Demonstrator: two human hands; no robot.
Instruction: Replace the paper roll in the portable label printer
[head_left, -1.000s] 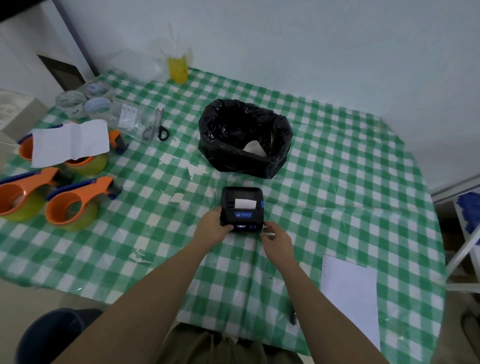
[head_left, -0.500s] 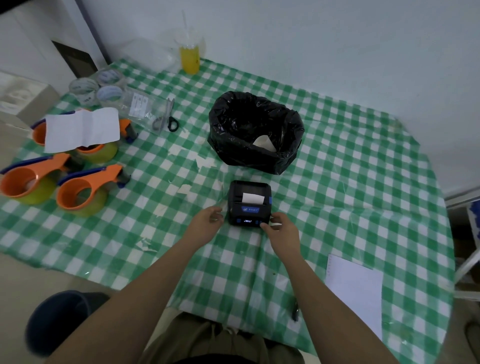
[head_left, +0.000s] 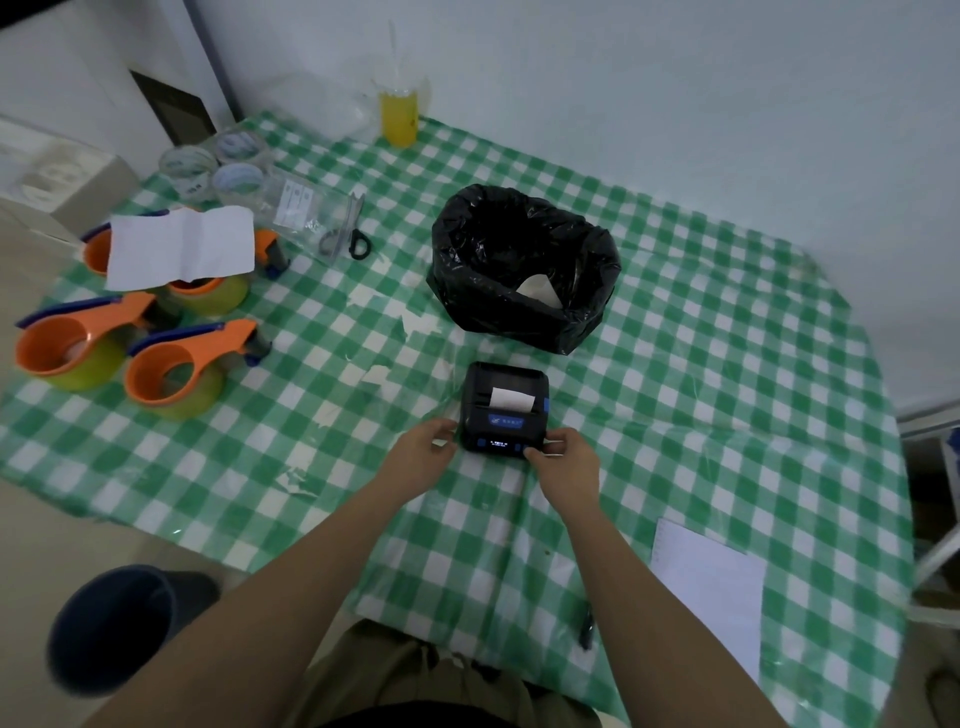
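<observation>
The black label printer (head_left: 504, 408) rests on the green checked tablecloth (head_left: 701, 415) near the middle, lid closed. A short white paper strip (head_left: 511, 399) sticks out of its top slot, and a small lit display shows on its front. My left hand (head_left: 423, 457) sits at the printer's left side with curled, parted fingers, fingertips at its edge. The thumb and fingers of my right hand (head_left: 566, 462) pinch the printer's front right corner. No loose paper roll is visible.
A black bag-lined bin (head_left: 524, 270) with a paper scrap inside stands just behind the printer. Orange tape dispensers (head_left: 176, 369), tape rolls (head_left: 239, 176) and scissors (head_left: 353, 228) lie at the left. A white sheet (head_left: 711, 587) and pen (head_left: 587, 629) lie near right.
My left hand let go of the printer's front left, drew back, then returned to its left edge. My right hand stayed at the front right corner. The printer stayed put.
</observation>
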